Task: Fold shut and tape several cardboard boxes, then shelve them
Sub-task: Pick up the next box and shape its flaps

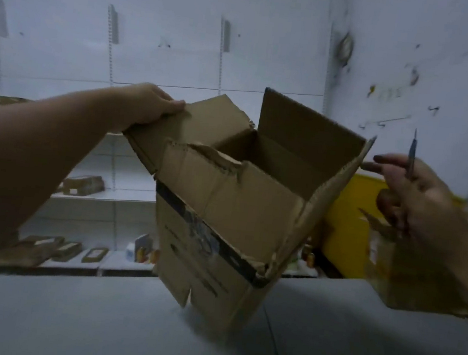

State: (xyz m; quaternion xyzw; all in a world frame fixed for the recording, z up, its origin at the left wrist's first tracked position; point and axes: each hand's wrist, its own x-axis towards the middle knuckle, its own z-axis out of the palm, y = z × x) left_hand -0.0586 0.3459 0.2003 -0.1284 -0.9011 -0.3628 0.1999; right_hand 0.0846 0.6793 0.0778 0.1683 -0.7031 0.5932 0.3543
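**Open box held tilted above the worktop**

The left hand (147, 106) is gripping the left flap of a cardboard box (223, 205), its fingers (174, 104) closing over the flap's far edge. The box is hanging tilted over the grey worktop (65, 318), its top open, all flaps standing up or spreading outward, and its near flap torn along the edge. A dark band is running across its front face.

The right hand (408, 194) is hovering just beside the box's right flap, apart from it, its fingers curling around a thin pen-like tool (411, 156) that is pointing upward; what kind of tool it is cannot be told.

Behind, white shelves (102, 194) are carrying flattened cardboard pieces (83, 185), and a yellow bin (350, 219) is sitting to the right.
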